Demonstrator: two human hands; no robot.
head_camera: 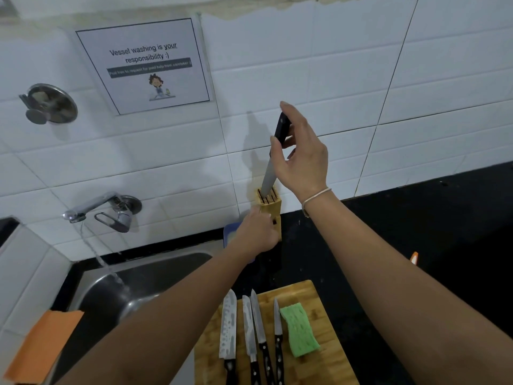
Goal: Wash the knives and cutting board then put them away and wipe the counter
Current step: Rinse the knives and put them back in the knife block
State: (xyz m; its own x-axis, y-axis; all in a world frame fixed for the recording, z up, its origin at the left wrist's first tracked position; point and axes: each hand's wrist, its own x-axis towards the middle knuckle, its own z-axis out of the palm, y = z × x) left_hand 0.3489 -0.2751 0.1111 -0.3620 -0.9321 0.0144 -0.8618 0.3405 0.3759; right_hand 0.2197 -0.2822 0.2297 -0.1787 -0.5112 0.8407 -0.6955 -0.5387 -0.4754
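Right hand (pixel 301 159): grip pinched on black handle of knife (pixel 270 173), blade tip inside a slot of wooden knife block (pixel 270 211) against the wall. Left hand (pixel 256 232): grip wrapped around block. Four knives (pixel 251 334) and green sponge (pixel 298 330) flat on cutting board (pixel 327 365), on dark surface (pixel 416 245) beside sink (pixel 155 276).

Knives: five, four lying on the cutting board (pixel 313 294) (knife one (pixel 228 326), knife two (pixel 249 332), knife three (pixel 259 323), knife four (pixel 278 329)) and one (pixel 268 179) standing in the knife block (pixel 273 209)
Cutting boards: one
Knife blocks: one
Sponges: one, green (pixel 299 331)
Cloths: one, orange (pixel 41 345)
Taps: one (pixel 105 209)
Sinks: one (pixel 155 276)
Wall notices: one (pixel 144 65)
Hands: two, left hand (pixel 256 232) and right hand (pixel 302 154)
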